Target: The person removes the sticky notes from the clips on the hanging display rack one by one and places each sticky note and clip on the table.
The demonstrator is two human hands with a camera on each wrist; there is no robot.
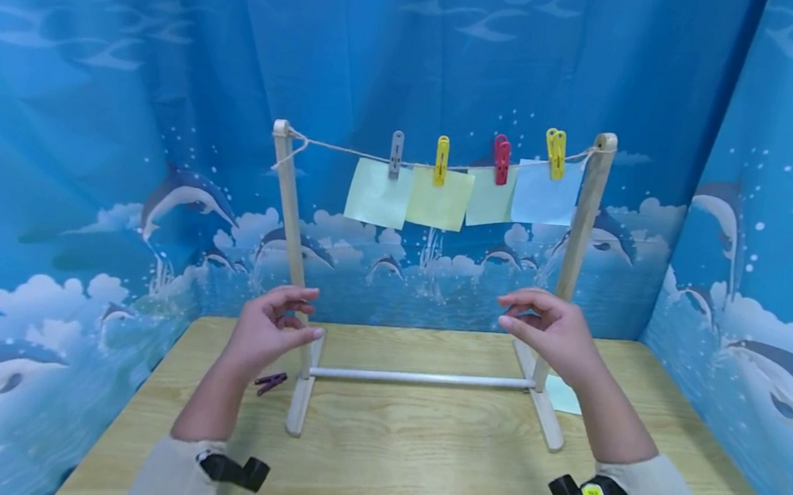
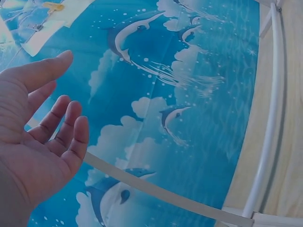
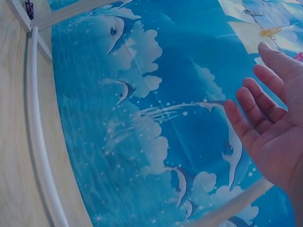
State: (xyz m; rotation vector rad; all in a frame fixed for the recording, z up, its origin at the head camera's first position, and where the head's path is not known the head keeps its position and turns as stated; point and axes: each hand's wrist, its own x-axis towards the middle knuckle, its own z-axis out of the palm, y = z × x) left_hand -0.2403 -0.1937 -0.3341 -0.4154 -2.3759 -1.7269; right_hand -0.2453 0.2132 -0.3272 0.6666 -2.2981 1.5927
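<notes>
Through the head view I have a blue curtain (image 1: pixel 415 50) printed with dolphins and clouds filling the back and sides, and below it a wood-grain worktop (image 1: pixel 413 448). On that worktop stands the wooden rack (image 1: pixel 290 197), two posts on flat feet joined low down by a white crossbar (image 1: pixel 420 377). I have both hands raised between me and the rack: the left hand (image 1: pixel 274 325) in front of the left post, the right hand (image 1: pixel 552 328) in front of the right one. Each grip is slack, thumb apart from loosely bent fingers, and both wrist views show me bare palms with nothing in them. Four paper sheets hang side by side between the posts, from my left a pale green sheet (image 1: pixel 377 195), a yellow sheet (image 1: pixel 439 206), another green sheet (image 1: pixel 489 202) and a blue sheet (image 1: pixel 547 194); a fifth, pale sheet (image 1: pixel 564 394) lies by the right foot. A thin string (image 1: pixel 348 150) runs post to post, and on it I count a grey peg (image 1: pixel 396 152), a yellow peg (image 1: pixel 442 159), a red peg (image 1: pixel 501 160) and a second yellow peg (image 1: pixel 556 153). A small purple peg (image 1: pixel 271 383) lies beside the left foot.
</notes>
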